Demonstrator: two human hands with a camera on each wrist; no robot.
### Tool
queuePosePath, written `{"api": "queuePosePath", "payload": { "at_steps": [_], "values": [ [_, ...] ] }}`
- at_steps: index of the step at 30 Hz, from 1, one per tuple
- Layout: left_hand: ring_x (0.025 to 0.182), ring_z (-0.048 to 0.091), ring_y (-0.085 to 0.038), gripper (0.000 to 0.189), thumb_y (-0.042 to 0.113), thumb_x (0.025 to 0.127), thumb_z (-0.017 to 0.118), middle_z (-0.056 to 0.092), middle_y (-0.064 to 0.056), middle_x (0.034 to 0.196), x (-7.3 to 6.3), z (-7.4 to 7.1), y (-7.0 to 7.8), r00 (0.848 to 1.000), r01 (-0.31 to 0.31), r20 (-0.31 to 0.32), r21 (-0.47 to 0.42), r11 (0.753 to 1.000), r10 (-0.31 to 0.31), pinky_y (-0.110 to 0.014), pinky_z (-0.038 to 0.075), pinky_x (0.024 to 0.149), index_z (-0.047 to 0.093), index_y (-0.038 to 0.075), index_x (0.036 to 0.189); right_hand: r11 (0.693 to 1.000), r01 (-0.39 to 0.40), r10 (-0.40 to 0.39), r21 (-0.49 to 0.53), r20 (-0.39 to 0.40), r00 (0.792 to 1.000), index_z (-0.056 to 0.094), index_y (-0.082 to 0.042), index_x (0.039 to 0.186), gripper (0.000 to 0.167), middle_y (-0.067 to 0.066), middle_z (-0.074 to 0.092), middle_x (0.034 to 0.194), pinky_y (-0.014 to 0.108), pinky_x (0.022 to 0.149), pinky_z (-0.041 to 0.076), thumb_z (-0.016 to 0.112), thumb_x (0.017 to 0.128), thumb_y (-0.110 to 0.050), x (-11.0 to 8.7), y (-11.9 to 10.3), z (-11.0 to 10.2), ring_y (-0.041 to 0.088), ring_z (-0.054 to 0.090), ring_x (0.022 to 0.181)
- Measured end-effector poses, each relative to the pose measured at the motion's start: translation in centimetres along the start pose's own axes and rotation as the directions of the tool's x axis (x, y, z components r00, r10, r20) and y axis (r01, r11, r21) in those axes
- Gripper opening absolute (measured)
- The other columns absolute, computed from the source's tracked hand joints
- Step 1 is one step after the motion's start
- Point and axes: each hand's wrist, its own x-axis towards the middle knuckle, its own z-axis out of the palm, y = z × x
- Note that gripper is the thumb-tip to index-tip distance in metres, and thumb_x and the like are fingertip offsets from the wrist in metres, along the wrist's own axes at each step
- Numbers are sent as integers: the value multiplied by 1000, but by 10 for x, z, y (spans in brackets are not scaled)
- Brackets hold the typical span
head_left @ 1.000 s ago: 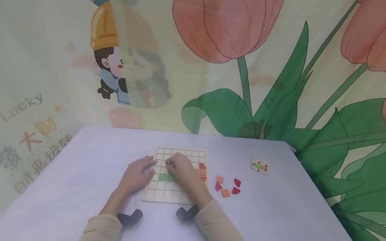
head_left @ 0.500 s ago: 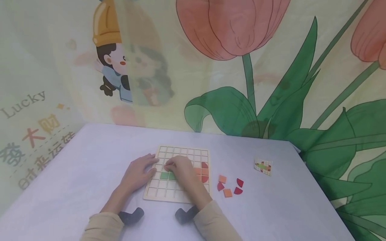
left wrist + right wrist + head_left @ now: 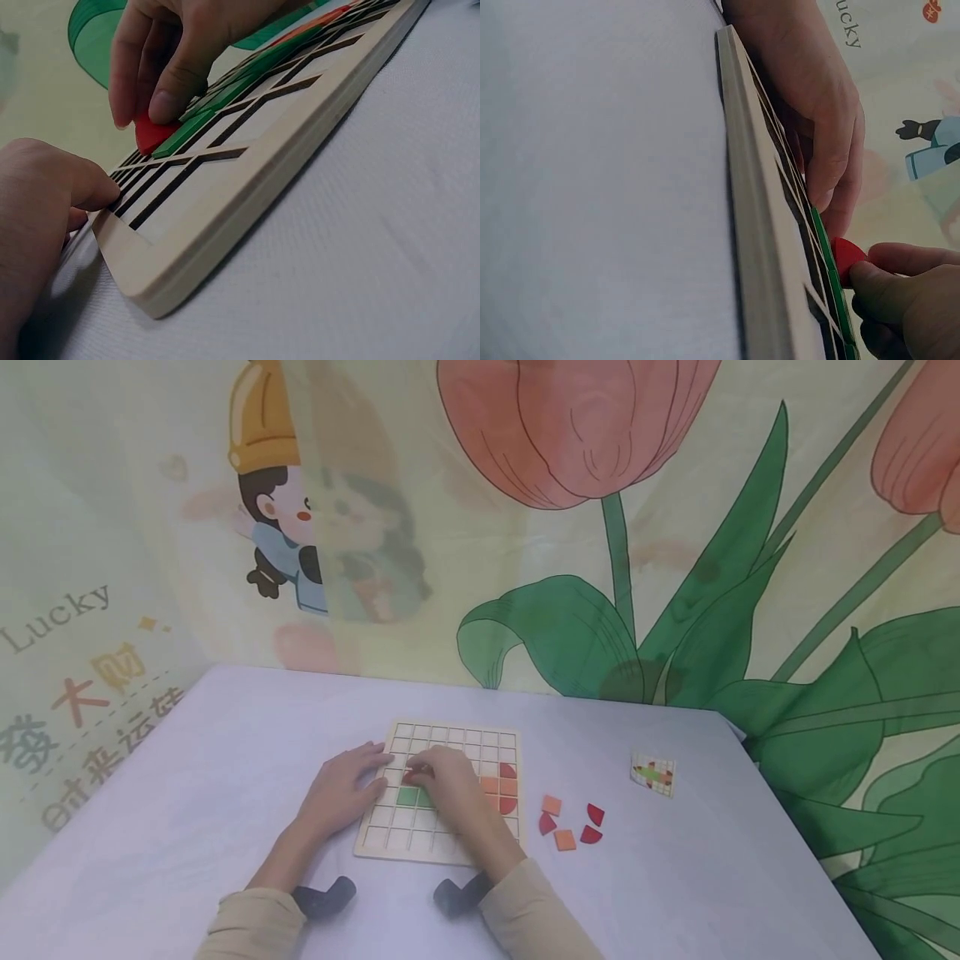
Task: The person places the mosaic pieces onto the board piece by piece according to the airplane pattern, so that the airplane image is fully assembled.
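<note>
A wooden grid board (image 3: 380,841) lies on the table, with green square tiles (image 3: 407,797) in one row and orange and red tiles at its right side. My right hand (image 3: 455,787) pinches a red quarter-circle tile (image 3: 155,135) between thumb and fingers, just above the row behind the green tiles. In the right wrist view the same tile stands tilted beside the green row. My left hand (image 3: 339,787) rests at the board's left edge, its fingers fairly straight and touching the frame. The right hand hides part of the board's middle.
Right of the board lie loose orange squares (image 3: 565,840) and red quarter-circle tiles (image 3: 592,834). Farther right is a small pattern card (image 3: 653,775). A printed curtain (image 3: 540,635) hangs behind the white table (image 3: 675,877).
The right hand has dipped slightly and shifted a little left over the board, and the red tile shows more beneath its fingers. The left hand stays at the board's edge.
</note>
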Motion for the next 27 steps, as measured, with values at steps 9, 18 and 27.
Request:
{"api": "queuePosePath", "payload": {
  "at_steps": [9, 18, 27],
  "values": [
    [135, 41, -35, 39, 25, 90, 58, 51, -9, 142, 0, 1, -1, 1000, 3, 10, -4, 1000, -3, -61, 28, 111, 61, 13, 127, 995, 94, -93, -16, 6, 996, 74, -24, 97, 14, -17, 69, 94, 22, 91, 52, 69, 85, -18, 1, 1, -2, 3, 63, 99],
    [135, 41, -35, 39, 25, 90, 59, 51, -10, 141, 1, -1, 0, 1000, -4, 5, 9, 1000, 4, -61, 28, 111, 61, 13, 127, 994, 102, -100, -44, 49, 994, 76, -24, 93, 11, -14, 71, 91, 21, 87, 53, 73, 83, -22, 4, 3, -8, 3, 65, 93],
    [135, 40, -35, 39, 24, 90, 58, 50, -9, 142, 0, 0, 0, 1000, 5, 15, 8, 1000, -5, -61, 28, 111, 60, 13, 127, 981, 156, -142, -117, 121, 982, 76, -24, 98, 14, -14, 71, 92, 22, 89, 51, 70, 85, -27, 3, 4, -10, 4, 63, 94]
  ]
}}
